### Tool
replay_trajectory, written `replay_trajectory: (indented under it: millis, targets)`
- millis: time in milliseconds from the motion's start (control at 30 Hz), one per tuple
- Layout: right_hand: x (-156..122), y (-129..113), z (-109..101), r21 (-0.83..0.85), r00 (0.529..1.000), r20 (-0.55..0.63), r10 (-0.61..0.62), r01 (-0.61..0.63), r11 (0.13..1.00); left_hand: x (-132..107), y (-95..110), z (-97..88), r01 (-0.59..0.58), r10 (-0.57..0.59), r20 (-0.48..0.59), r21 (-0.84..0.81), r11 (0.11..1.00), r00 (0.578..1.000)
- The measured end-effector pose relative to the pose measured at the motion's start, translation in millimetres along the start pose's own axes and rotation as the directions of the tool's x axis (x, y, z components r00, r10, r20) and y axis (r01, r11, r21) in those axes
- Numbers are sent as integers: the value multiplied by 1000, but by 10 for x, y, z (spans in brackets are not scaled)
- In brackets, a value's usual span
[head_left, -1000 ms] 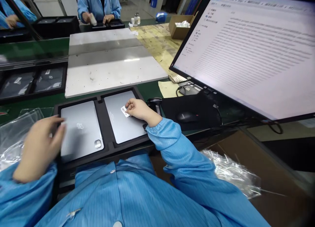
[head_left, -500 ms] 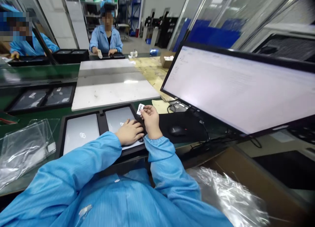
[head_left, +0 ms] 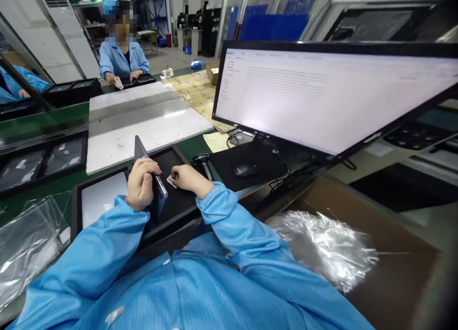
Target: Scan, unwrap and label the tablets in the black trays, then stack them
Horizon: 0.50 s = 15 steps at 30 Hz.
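tablet (head_left: 159, 192) no longer flat in the tray (head_left: 174, 157), now stood on edge and tilted in the left hand (head_left: 140, 185), which lay on top of it half a second ago; right hand (head_left: 188, 179) lowered, barcode label (head_left: 171, 180) brought down just beside the tablet's raised edge

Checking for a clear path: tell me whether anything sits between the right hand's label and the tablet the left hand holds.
Nothing visible does. The label, pinched in the right hand, sits beside the edge of the tablet that the left hand holds tilted above the tray.
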State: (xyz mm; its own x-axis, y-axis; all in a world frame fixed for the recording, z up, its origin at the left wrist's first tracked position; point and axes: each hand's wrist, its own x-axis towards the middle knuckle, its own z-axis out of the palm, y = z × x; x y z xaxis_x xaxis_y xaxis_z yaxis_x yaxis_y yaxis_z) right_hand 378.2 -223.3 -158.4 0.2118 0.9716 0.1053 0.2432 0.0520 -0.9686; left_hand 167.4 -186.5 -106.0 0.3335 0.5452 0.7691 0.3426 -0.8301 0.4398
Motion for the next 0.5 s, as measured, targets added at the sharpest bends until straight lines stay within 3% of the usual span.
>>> replay_trajectory:
  millis: [100, 167, 233, 300, 367, 400, 433, 500]
  targets:
    - [-49, -53, -63, -77, 1000, -23, -6, 4, 997, -13, -9, 3, -67, 67, 56, 3, 998, 996]
    - [35, -130, -104, -146, 999, -40, -35, 29, 989, -33, -12, 96, -101, 92, 226, 30, 994, 970]
    - [146, -216, -135, -190, 996, -51, -70, 59, 980, -70, -14, 244, -101, 48, 489, 82, 992, 871]
    - [213, -284, -153, -204, 993, -57, -102, 88, 975, -108, 5, 382, -74, -66, 718, 162, 984, 693]
    - [197, -308, -168, -219, 989, -57, -138, 122, 968, -127, 73, 410, -55, -190, 830, 256, 965, 524]
    - [157, -296, -181, -222, 986, -53, -156, 141, 965, -133, 129, 352, -55, -233, 849, 293, 955, 474]
    - [100, -265, -200, -223, 983, -47, -177, 162, 961, -145, 198, 238, -54, -263, 849, 323, 945, 458]
    - [-46, -152, -264, -244, 977, -28, -213, 199, 949, -225, 357, -149, -32, -293, 811, 357, 933, 507]
